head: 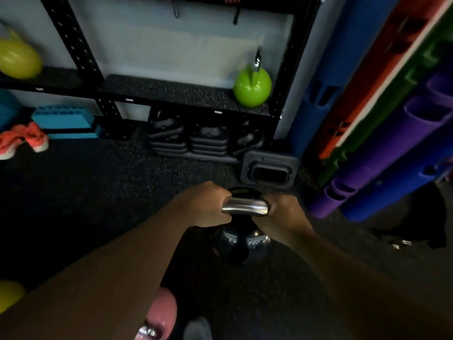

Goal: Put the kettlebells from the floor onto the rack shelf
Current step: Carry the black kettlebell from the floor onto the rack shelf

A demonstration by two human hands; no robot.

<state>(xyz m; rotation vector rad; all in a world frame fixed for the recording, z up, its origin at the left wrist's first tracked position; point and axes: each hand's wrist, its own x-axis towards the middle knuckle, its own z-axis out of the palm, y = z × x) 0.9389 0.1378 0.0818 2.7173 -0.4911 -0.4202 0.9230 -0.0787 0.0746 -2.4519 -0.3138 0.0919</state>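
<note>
Both hands, left hand point(208, 204) and right hand point(282, 209), clamp the steel handle of a black kettlebell point(235, 244) over the floor point(98, 182), sharing its weight; green kettlebell point(252, 85) occupies the shelf's point(171, 92) right end.

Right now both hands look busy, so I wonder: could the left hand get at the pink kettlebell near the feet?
Probably not yet: the left hand grips the black kettlebell handle together with the right hand. The pink kettlebell lies close below that forearm, with nothing blocking it.

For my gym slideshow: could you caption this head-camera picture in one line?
Both hands, left hand and right hand, grip the black kettlebell, facing the rack shelf.
</note>
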